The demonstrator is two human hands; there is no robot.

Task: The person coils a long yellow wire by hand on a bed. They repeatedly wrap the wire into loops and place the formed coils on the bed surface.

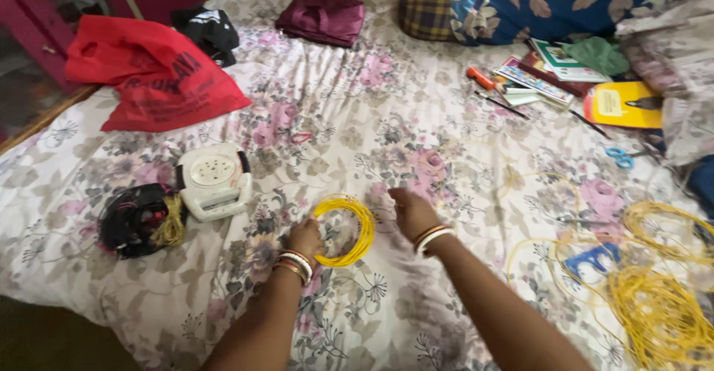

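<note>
Coil: a small ring of yellow wire (344, 229) lies flat on the flowered bedsheet (357, 118), right between my two hands.
Left hand: my left hand (305, 238) sits at the coil's left edge, fingers curled down and closed on the ring there, pinning that side; bangles at the wrist.
Right hand: my right hand (411, 212) is just to the right of the coil, near its upper right arc but not on it as far as I can see. The fingers are bent in loosely; I cannot tell whether they pinch a strand, since any wire there is too thin and pale to make out.
Loose wire: a faint yellow strand (535, 185) runs over the sheet to my right, toward a big tangled heap of yellow wire (662, 311) at the lower right, well apart from the coil.
Left of me: a white round-faced plastic reel box (213, 180) stands near my left hand, and beside it a bundle of black wire (134, 218) with a small yellowish hank tied in.
Farther off: a red plastic bag (152, 69) at the upper left, blue-handled scissors (619, 155) and a yellow book (625, 105) at the upper right, all well away from my fingers.
</note>
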